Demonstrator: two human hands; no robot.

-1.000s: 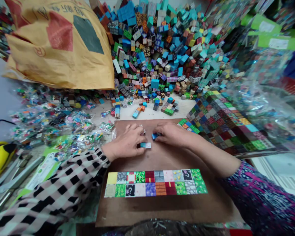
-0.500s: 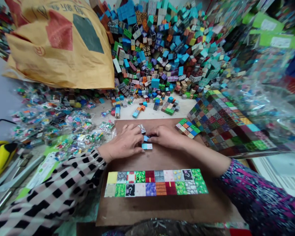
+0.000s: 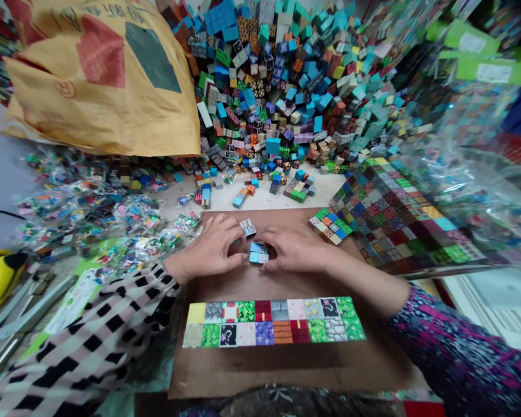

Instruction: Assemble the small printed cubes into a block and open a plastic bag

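Note:
Both hands rest on a brown board (image 3: 286, 370). My left hand (image 3: 211, 249) and my right hand (image 3: 293, 248) pinch from either side a small cluster of blue patterned cubes (image 3: 258, 253) between their fingertips. A single grey patterned cube (image 3: 248, 227) lies just beyond the left fingers. Nearer to me a flat two-row strip of joined patterned cubes (image 3: 273, 322) lies across the board. A smaller joined patch of cubes (image 3: 330, 226) sits at the board's far right corner.
A huge heap of loose coloured cubes (image 3: 282, 81) rises behind the board. A yellow sack (image 3: 99, 87) leans at far left. A large assembled cube slab (image 3: 399, 214) lies at right, bagged cubes (image 3: 91, 214) at left, and a yellow tool (image 3: 0, 278) at the left edge.
The hands have drawn closer together. The blue cubes that lay apart between them are now pressed into one cluster. The grey cube has come into view beyond the left fingers.

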